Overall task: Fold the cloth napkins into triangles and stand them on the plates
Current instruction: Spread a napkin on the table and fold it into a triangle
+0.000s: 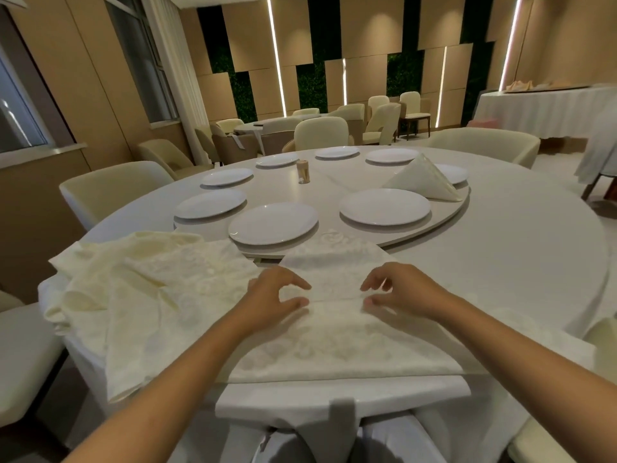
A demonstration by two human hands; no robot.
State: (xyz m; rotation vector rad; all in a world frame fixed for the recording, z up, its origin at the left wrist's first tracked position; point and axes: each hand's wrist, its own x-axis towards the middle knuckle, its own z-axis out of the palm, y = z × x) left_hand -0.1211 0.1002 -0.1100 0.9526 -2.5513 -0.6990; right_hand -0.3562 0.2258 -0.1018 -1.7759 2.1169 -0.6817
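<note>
A cream patterned napkin (337,342) lies flat on the table's near edge, with a fold line running across its middle. My left hand (277,297) and my right hand (397,294) rest on that fold line, thumb and forefinger of each pinching the cloth. A heap of loose napkins (143,289) lies to the left. Beyond the napkin, several white plates ring a turntable (447,218); the nearest are one (273,223) ahead and one (384,207) to the right. A folded triangular napkin (422,178) stands on a far right plate (455,173).
A small toothpick holder (303,172) stands near the turntable's middle. Cream chairs surround the round table (517,248); one (110,188) is at the left and one (484,143) at the far right. More tables and chairs fill the room behind.
</note>
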